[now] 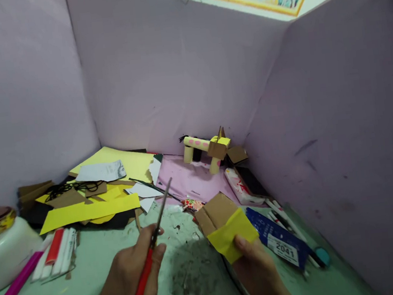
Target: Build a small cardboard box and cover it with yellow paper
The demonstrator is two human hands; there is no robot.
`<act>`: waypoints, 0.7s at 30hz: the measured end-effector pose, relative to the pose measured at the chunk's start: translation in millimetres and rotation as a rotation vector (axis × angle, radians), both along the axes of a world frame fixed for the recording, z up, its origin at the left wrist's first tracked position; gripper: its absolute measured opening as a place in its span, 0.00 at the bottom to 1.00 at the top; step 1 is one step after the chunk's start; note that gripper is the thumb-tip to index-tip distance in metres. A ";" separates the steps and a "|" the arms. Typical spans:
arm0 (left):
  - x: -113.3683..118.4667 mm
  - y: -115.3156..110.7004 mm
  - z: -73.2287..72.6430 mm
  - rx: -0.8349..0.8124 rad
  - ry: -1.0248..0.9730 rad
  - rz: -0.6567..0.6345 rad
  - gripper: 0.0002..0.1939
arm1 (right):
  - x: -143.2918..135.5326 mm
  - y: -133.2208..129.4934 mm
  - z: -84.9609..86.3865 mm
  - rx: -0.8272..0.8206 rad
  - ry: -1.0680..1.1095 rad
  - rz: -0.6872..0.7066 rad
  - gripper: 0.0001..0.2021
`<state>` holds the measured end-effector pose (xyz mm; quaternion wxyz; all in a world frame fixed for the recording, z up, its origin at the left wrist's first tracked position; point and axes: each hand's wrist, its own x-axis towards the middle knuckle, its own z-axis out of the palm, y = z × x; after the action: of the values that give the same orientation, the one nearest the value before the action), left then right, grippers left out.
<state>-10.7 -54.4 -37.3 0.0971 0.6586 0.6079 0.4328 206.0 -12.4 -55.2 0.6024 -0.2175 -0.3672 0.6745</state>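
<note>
Lilac partition boards fence in a scuffed pale-green tabletop (96, 268) littered with craft scraps.

The left hand (132, 273) is wrapped around red-handled scissors (151, 247), blades pointing up and away; whether they are parted I cannot tell. The right hand (258, 268) pinches a folded piece of brown cardboard faced with yellow paper (224, 224), thumb pressed on the yellow corner, held just above the table's near edge. The piece looks light and fairly stiff, though the paper would crease easily; gripping the cardboard's lower edge seems safest. Behind stand 1 small cardboard-and-paper animal figure (207, 150) and a heap of yellow paper sheets (90, 209).
</note>
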 end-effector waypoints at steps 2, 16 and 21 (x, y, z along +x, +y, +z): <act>2.9 -2.6 -8.1 0.041 0.088 -0.058 0.12 | 0.7 0.5 -2.2 -0.003 -0.004 -0.026 0.36; 7.0 -2.3 -33.6 -0.131 0.166 -0.476 0.33 | -2.3 -1.1 4.2 -0.033 -0.110 -0.032 0.37; 9.2 -3.7 -39.6 -0.125 0.224 -0.431 0.32 | -5.6 -4.3 8.1 -0.042 -0.095 -0.051 0.40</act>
<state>-1.6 -58.2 -76.9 0.1596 0.8098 0.4857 0.2880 200.3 -16.7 -47.1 0.5964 -0.2713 -0.3756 0.6555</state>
